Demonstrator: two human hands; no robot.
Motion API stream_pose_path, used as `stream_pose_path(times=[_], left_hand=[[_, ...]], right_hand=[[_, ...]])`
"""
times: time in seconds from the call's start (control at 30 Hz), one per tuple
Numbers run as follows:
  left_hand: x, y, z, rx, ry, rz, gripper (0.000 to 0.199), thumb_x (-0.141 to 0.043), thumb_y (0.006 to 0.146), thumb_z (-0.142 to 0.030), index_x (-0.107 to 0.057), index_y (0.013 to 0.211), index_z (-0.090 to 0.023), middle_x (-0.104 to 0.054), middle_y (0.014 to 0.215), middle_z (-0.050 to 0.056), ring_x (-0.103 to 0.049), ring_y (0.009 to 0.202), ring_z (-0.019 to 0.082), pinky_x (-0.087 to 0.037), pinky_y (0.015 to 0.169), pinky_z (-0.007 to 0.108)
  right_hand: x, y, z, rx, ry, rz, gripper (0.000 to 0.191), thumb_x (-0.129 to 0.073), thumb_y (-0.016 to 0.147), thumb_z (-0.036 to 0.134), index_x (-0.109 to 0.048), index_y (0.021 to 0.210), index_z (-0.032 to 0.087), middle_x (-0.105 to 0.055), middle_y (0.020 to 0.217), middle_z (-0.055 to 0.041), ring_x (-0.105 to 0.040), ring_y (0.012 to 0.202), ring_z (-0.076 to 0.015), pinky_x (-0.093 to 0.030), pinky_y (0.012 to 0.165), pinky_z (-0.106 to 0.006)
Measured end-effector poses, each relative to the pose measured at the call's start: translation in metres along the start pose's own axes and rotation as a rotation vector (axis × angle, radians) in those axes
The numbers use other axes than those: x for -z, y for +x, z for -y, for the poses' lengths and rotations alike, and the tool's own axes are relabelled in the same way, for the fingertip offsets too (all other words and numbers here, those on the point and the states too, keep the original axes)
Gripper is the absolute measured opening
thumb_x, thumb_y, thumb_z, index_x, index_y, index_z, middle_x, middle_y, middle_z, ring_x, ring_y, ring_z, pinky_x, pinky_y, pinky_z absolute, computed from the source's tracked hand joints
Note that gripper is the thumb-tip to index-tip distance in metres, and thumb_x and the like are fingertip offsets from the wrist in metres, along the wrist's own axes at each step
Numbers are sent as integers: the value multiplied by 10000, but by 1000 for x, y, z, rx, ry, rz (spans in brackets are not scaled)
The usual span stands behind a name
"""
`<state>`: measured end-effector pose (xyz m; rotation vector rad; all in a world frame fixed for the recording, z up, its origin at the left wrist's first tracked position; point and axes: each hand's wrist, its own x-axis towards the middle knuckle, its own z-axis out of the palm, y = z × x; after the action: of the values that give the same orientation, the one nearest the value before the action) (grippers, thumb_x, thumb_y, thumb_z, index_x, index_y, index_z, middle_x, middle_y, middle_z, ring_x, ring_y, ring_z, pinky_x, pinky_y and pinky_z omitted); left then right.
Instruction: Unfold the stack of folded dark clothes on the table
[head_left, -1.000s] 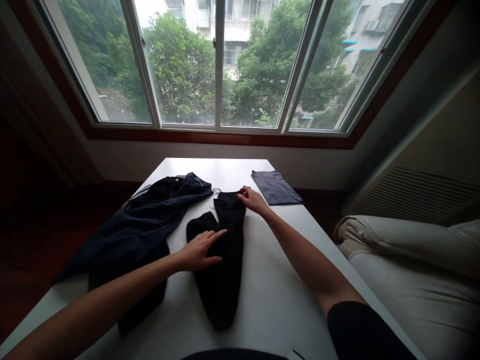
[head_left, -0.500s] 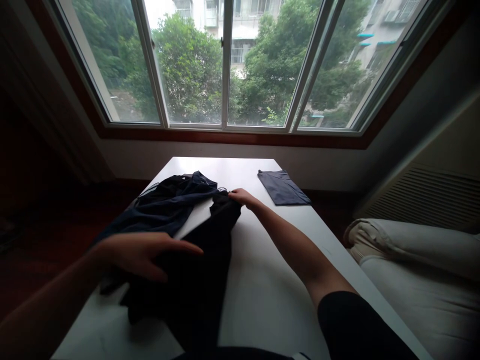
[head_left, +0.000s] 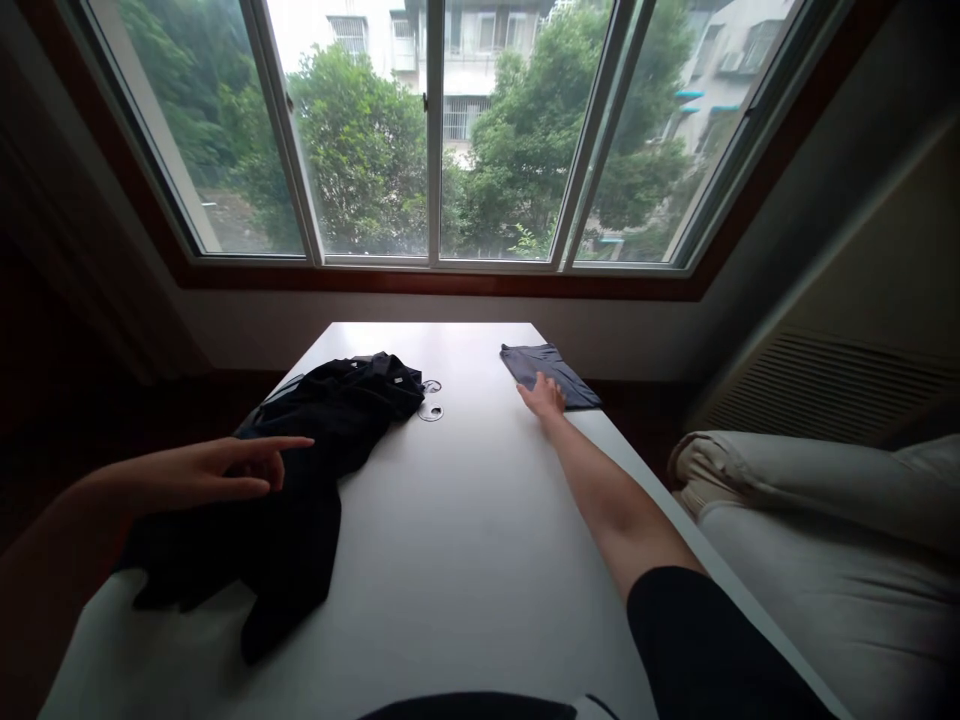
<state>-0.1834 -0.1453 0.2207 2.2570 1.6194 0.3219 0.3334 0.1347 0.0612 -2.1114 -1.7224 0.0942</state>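
A heap of black clothing [head_left: 300, 530] lies spread along the left side of the white table. My left hand [head_left: 232, 468] hovers over its near part, index finger and thumb apart, holding nothing. On the far right of the table lies a folded grey garment [head_left: 551, 365], flat and roughly rectangular. My right hand [head_left: 546, 395] is at its near left edge, fingers spread and grasping nothing; whether the fingertips touch the cloth I cannot tell.
Beside the heap's far end sit two small round pieces [head_left: 431, 412] on the white table [head_left: 450, 560]. A pale padded seat [head_left: 795, 560] stands to the right of the table. Beyond the far edge are a wall and a wide window [head_left: 435, 150].
My right hand has let go of the black cloth and moved right to the folded grey garment. The black cloth now lies on the left heap. My left hand has shifted left and slightly up.
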Motion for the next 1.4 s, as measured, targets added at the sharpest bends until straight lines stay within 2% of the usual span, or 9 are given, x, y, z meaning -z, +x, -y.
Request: stream_pose_path(times=[0.1,0.3,0.6,0.8,0.93,1.1,1.2,1.33,1.4], left_hand=[[-8,23,-7,-48,-200,355,582,-492,1018,-498,-455,1584,-367,-738,1144,7,-677,997,180,-536,891,291],[-33,72,-21,-186,-175,391,560,-528,1005,-483,-535,1541,-318,-744,1103,23,-667,922,185,-535,804,262],[-142,159,-7,-270,-55,-1,561,-565,985,-502,-599,1477,-236,-649,1347,122,-613,1225,287,-475,1069,390],[-193,207,-3,24,266,-136,664,-645,957,-482,-500,1554,-229,-592,1426,151,-527,1313,329,-439,1080,405],[-194,223,-19,37,339,-181,316,-601,984,-333,-717,1269,-259,-698,1232,118,-577,1199,310,-438,1009,405],[-173,213,-62,57,120,-153,207,-616,942,-262,-763,1084,-230,-749,1036,88,-640,1098,314,-445,1004,450],[-148,175,-108,-226,-353,38,207,-614,940,-272,-727,1090,-184,-736,1048,77,-678,975,249,-519,888,346],[-124,106,-165,-887,-745,781,220,-673,959,-360,-730,1068,-177,-746,1060,107,-714,994,238,-553,921,295],[-128,80,-180,-1041,-832,922,217,-657,965,-386,-737,980,-185,-745,1005,125,-726,975,246,-557,956,300]], right_hand=[[2,-8,-16,15,-82,20,336,-526,1006,329,-666,1254,149,-531,1377,-242,-453,1268,-349,-406,1016,-461],[0,-37,15,242,-63,143,196,-567,964,261,-730,1056,206,-694,1149,-123,-578,1085,-269,-423,919,-337],[30,-174,65,1085,544,1080,216,-622,968,347,-743,1042,185,-736,937,-17,-637,769,-143,-451,702,-225],[3,-132,63,680,860,602,295,-598,947,440,-716,930,170,-700,819,-32,-638,748,-159,-480,699,-250],[-33,-91,34,391,772,335,317,-569,912,452,-719,868,176,-696,761,-26,-642,727,-163,-485,717,-259],[-50,-70,6,234,730,293,307,-546,890,422,-727,886,175,-720,800,-39,-663,748,-167,-494,723,-255],[-48,-64,7,214,729,319,295,-530,907,402,-713,927,171,-734,852,-45,-675,773,-166,-500,735,-253],[-36,-76,21,315,611,393,325,-530,970,440,-703,1043,175,-746,947,-54,-694,820,-172,-508,800,-273],[-29,-95,34,442,492,424,432,-541,992,537,-685,1216,197,-738,1027,-65,-696,889,-192,-508,840,-292]])
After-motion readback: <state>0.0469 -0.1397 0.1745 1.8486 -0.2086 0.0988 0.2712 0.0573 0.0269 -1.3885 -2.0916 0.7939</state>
